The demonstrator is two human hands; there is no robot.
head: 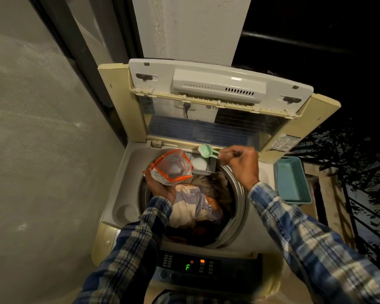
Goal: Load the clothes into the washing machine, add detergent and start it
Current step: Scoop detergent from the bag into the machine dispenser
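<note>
Clothes (195, 202) in drum, powder in drawer (201, 164) — scoop (205, 150) above

The single head view looks steeply down, close over the open washing machine (123, 189).

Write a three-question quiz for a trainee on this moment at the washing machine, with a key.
1. True or false: clothes already lie in the drum.
2. What does the right hand hold? A) a green scoop B) a brush C) a cup
3. Fill in: the left hand holds an open detergent ___ above the clothes.

Key: 1 true; 2 A; 3 bag.
</note>
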